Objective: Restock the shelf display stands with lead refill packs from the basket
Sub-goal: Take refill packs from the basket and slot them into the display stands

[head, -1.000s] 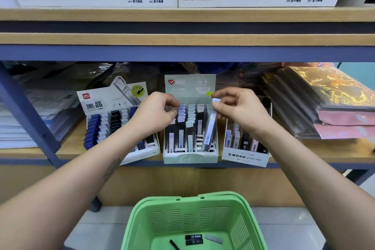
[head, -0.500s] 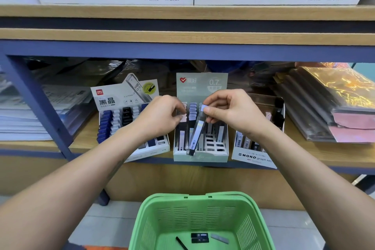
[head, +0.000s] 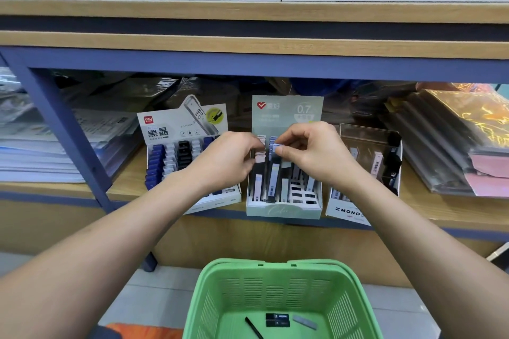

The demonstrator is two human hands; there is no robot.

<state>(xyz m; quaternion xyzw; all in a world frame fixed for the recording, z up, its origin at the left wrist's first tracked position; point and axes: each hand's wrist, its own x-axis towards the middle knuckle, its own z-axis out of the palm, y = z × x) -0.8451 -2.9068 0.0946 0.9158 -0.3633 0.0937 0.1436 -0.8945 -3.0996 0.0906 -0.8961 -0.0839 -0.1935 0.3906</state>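
step: slotting refill | right hand (head: 314, 154) pinches lead refill pack (head: 275, 173) by its cap, base entering middle display stand (head: 283, 208) | left hand (head: 225, 162) curled on neighbouring packs | tip: keep pack aligned with slot, press straight | basket (head: 281, 297) below holds few packs
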